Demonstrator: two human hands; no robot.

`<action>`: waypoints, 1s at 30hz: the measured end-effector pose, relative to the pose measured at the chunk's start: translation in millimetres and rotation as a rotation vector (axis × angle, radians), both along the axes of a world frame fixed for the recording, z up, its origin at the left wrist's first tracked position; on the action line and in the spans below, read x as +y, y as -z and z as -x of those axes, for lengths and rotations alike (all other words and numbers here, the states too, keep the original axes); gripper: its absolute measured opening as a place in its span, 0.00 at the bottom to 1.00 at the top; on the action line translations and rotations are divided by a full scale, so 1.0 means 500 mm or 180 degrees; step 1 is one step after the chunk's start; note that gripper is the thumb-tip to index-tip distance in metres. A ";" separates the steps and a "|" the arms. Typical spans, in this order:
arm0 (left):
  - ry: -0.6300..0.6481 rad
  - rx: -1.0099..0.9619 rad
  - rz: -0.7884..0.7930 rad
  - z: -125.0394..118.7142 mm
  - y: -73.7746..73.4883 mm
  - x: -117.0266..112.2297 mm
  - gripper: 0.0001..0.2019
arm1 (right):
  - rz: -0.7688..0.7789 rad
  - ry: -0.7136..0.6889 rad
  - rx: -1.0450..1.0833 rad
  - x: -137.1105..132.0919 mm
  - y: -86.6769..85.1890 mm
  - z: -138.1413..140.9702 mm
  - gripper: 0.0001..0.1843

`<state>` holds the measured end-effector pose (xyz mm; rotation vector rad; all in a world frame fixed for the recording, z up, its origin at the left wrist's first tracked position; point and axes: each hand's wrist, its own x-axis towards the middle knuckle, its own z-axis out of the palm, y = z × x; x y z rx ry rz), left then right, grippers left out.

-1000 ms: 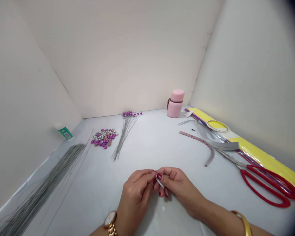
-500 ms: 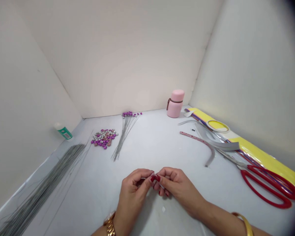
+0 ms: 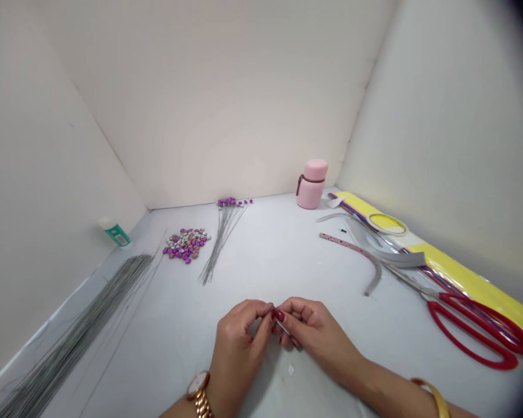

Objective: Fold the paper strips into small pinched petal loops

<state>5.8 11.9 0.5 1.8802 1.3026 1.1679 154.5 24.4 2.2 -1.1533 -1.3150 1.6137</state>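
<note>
My left hand (image 3: 239,348) and my right hand (image 3: 316,334) meet in front of me, above the pale work surface (image 3: 165,348). Their fingertips pinch a narrow pale strip (image 3: 282,326), and the fingers hide most of it. Only a short piece shows, slanting down to the right. A small white scrap (image 3: 291,369) lies on the surface below my right hand. A gold wristwatch (image 3: 198,385) sits on my left wrist, and a gold bangle (image 3: 431,396) circles my right arm.
Right of my hands lie red-handled scissors (image 3: 473,331), a grey dotted strip (image 3: 353,251), and a tape roll (image 3: 387,224) on yellow packaging (image 3: 466,278). Ahead stand a pink bottle (image 3: 311,184), purple-tipped wires (image 3: 224,247), and a purple and silver bead pile (image 3: 186,245). Left lie a long wire bundle (image 3: 74,331) and a green-labelled tube (image 3: 115,234).
My fingers have shifted slightly on the strip, and less of it shows now. My left wrist has moved a little up and right. The objects on the surface stay in place.
</note>
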 end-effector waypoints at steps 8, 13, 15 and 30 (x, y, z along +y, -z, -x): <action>0.0259 -0.0525 0.0550 0.005 0.007 0.002 0.11 | 0.0173 -0.0010 0.0354 0.004 0.005 -0.003 0.13; 0.0442 -0.1103 0.0902 0.007 0.006 0.016 0.08 | 0.0350 -0.0137 0.0442 0.005 0.004 -0.002 0.14; 0.0493 -0.1257 0.0942 0.005 0.002 0.019 0.06 | 0.0394 -0.0129 0.0483 0.005 0.003 -0.003 0.15; 0.0323 -0.1746 0.1511 -0.006 0.007 0.011 0.04 | 0.0521 -0.0093 0.0360 0.004 0.003 -0.005 0.19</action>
